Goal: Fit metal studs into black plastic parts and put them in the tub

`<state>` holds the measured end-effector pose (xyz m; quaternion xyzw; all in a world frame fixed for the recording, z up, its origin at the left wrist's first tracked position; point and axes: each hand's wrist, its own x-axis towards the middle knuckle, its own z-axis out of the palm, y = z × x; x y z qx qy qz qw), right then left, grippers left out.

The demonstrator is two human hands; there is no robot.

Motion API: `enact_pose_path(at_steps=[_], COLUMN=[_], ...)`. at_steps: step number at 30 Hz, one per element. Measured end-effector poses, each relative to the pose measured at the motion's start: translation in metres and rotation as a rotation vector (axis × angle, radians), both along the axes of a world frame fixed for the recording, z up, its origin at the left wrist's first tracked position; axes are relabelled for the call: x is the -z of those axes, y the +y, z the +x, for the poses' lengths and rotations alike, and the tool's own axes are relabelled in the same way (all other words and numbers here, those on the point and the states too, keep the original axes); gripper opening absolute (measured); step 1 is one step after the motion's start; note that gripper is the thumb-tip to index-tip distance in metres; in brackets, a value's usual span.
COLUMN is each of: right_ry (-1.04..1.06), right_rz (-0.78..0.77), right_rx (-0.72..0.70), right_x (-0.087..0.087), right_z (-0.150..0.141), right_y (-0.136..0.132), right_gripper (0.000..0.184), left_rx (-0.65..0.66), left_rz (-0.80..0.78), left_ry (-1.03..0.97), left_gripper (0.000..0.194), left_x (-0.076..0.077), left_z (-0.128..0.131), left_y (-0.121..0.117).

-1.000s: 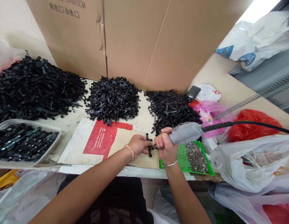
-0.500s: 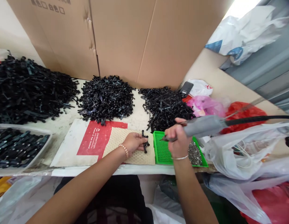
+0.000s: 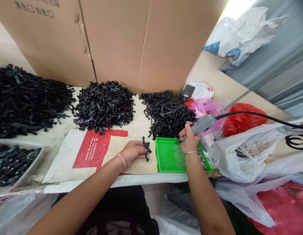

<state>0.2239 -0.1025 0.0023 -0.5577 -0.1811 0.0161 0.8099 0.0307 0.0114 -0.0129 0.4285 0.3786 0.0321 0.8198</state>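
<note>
My left hand (image 3: 135, 152) pinches a small black plastic linkage (image 3: 146, 148), which has rounded ends and several joined arms. The hand rests over a beige honeycomb-textured pad (image 3: 151, 166). In my right hand (image 3: 190, 138) is a grey corded electric screwdriver (image 3: 204, 124), held at a slant with its nose pointing down and left. That nose is over a green perforated tray (image 3: 166, 170), whose right side holds small metal screws (image 3: 201, 159), partly hidden by my wrist. Whether the bit touches anything I cannot tell.
Black plastic parts lie in three heaps: left (image 3: 26, 101), middle (image 3: 104, 106) and right (image 3: 166, 112). A white bin (image 3: 35, 164) of black pieces stands at front left. A large cardboard box (image 3: 117, 42) walls the back. Plastic bags (image 3: 244, 119) and the screwdriver's cable (image 3: 254, 113) crowd the right.
My right hand and the screwdriver have moved right and away, toward the tray's screw side, and the tool tilts more. The left hand keeps the black linkage over the pad. The view has shifted right.
</note>
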Motion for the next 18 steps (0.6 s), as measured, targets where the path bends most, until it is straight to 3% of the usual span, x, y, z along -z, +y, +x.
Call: enact_pose_path(at_steps=[18], right_ry=[0.009], right_rz=[-0.046], right_rx=[-0.062], right_x=[0.0014], right_z=[0.0001], right_y=[0.0021], right_gripper=[0.037], left_rx=[0.002], left_rz=[-0.029], left_ry=[0.005], left_gripper=[0.015], left_x=[0.0004], left_z=[0.0006], left_y=[0.0013])
